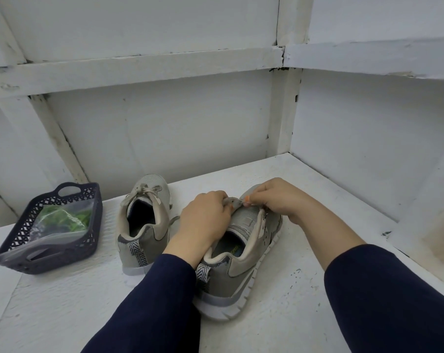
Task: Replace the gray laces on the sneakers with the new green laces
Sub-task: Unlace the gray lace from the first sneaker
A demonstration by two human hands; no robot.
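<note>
The gray mesh sneaker with a white sole (241, 271) stands at lower centre, heel nearest. The left hand (205, 212) grips its eyelet flap and the right hand (274, 197) pinches the same flap. Just left stands the second gray sneaker (144, 225), its gray laces (145, 191) tied. At far left, a dark blue plastic basket (12, 258) holds a clear bag of green laces (63, 217).
</note>
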